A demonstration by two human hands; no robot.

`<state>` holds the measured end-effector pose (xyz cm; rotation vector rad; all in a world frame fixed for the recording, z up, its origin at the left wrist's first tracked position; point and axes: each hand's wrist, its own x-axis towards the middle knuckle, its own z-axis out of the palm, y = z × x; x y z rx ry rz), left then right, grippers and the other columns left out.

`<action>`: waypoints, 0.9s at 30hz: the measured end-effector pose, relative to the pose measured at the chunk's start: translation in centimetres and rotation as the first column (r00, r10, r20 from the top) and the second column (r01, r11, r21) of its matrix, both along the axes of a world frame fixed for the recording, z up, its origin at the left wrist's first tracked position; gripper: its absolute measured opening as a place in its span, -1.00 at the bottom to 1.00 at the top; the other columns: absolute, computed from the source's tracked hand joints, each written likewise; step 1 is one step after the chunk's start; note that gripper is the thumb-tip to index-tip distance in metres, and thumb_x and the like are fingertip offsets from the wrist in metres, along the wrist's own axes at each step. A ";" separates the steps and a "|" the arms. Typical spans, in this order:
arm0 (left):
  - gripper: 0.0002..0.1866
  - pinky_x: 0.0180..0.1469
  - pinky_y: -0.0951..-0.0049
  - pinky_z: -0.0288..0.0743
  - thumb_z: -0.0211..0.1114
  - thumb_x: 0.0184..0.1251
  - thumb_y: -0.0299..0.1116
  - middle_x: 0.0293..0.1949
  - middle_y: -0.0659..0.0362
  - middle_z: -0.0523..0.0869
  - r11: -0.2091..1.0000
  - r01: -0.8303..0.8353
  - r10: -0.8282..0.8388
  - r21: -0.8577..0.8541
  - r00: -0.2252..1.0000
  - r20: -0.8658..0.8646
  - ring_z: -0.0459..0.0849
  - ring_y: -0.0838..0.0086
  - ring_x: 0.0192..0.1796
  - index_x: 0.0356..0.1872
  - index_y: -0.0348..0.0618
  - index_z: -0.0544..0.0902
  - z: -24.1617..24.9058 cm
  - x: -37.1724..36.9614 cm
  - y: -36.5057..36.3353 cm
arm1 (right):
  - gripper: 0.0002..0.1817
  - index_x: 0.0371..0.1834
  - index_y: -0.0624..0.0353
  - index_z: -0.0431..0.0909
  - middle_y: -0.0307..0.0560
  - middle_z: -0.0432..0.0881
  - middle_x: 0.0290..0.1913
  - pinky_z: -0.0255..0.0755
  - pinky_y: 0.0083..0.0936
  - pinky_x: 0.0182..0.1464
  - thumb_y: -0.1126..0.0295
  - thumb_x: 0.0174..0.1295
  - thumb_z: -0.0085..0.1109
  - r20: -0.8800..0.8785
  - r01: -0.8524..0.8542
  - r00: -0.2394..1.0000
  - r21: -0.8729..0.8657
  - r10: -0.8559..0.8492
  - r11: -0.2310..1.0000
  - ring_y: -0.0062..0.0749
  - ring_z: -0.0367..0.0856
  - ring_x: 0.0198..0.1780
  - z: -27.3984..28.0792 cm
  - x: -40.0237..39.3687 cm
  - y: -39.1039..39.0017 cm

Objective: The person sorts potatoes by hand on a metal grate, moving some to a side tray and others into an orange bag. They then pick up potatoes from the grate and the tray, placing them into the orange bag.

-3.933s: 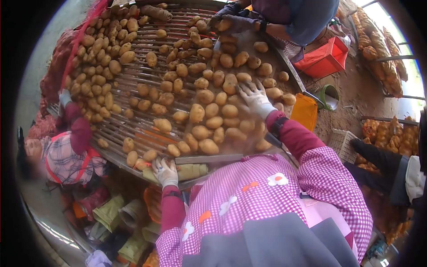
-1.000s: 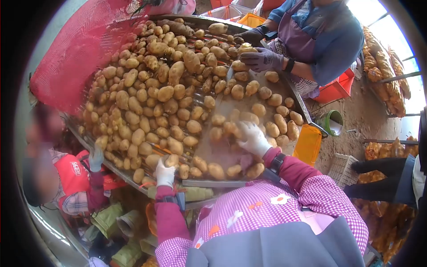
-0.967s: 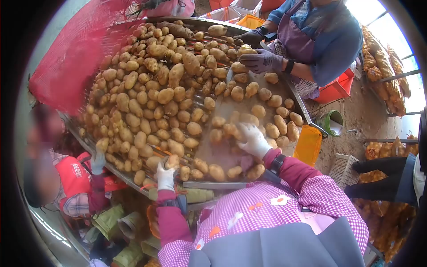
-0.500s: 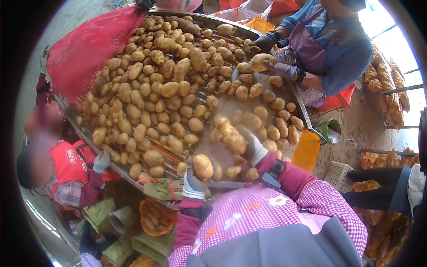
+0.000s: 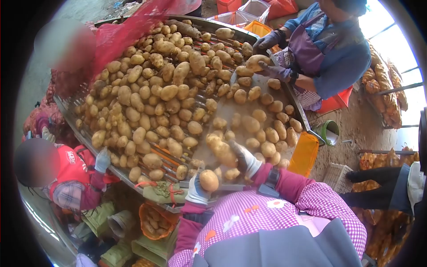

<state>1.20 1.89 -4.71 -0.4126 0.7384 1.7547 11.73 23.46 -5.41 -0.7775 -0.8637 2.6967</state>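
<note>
A metal sorting table [image 5: 129, 181] is heaped with potatoes [image 5: 169, 92]. In my left hand [image 5: 195, 187], which wears a white and grey glove, is a round potato [image 5: 208, 180] at the table's near edge. My right hand [image 5: 245, 159], gloved too, holds a long knobbly potato [image 5: 221, 150] over the near part of the table. Loose potatoes lie around and beyond both hands, some on a dusty flat surface to the right.
Across the table at the right, a co-worker [image 5: 311, 49] grips a large potato. Another person in a red vest [image 5: 73, 167] stands left. Red netting [image 5: 120, 42] hangs over the far left. An orange basket [image 5: 155, 220], green bucket [image 5: 330, 132] and yellow flap [image 5: 304, 153] surround the table.
The red netting has swung right, uncovering a person behind it. My right hand has shifted slightly left and down with its long potato. My left hand's potato sits a little lower.
</note>
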 end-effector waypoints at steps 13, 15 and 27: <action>-0.31 0.01 0.30 0.80 0.37 0.53 0.09 0.18 -0.06 0.68 0.986 -0.023 0.016 0.164 0.999 0.044 0.78 0.19 0.06 0.43 -0.19 0.45 4.8 -0.1 -0.7 | -0.27 0.29 0.31 0.63 0.03 0.74 0.21 0.52 -0.31 0.24 -0.21 0.65 -0.14 0.080 -0.352 0.914 0.641 0.397 0.682 -0.25 0.69 0.14 8.9 -1.6 -1.4; -0.30 0.06 0.29 0.79 0.40 0.51 0.08 0.20 -0.04 0.67 0.976 -0.054 0.053 0.211 0.999 0.009 0.77 0.20 0.10 0.43 -0.20 0.45 4.9 0.0 -2.1 | -0.17 0.13 0.36 0.70 0.00 0.78 0.04 0.55 -0.37 0.06 -0.30 0.64 -0.21 0.035 -0.304 0.943 0.497 0.331 0.813 -0.33 0.70 -0.07 7.6 -2.2 -2.3; -0.48 -0.08 0.15 0.77 0.30 0.59 -0.02 -0.01 -0.05 0.78 0.888 -0.422 0.445 0.180 0.889 -0.109 0.81 0.12 -0.14 0.28 -0.27 0.56 1.8 1.9 -24.4 | -0.53 0.14 0.29 0.68 -0.14 0.76 -0.10 0.58 -0.52 -0.15 0.05 0.61 0.11 0.262 -0.582 0.811 0.457 0.524 0.673 -0.52 0.68 -0.21 3.8 -9.6 -18.3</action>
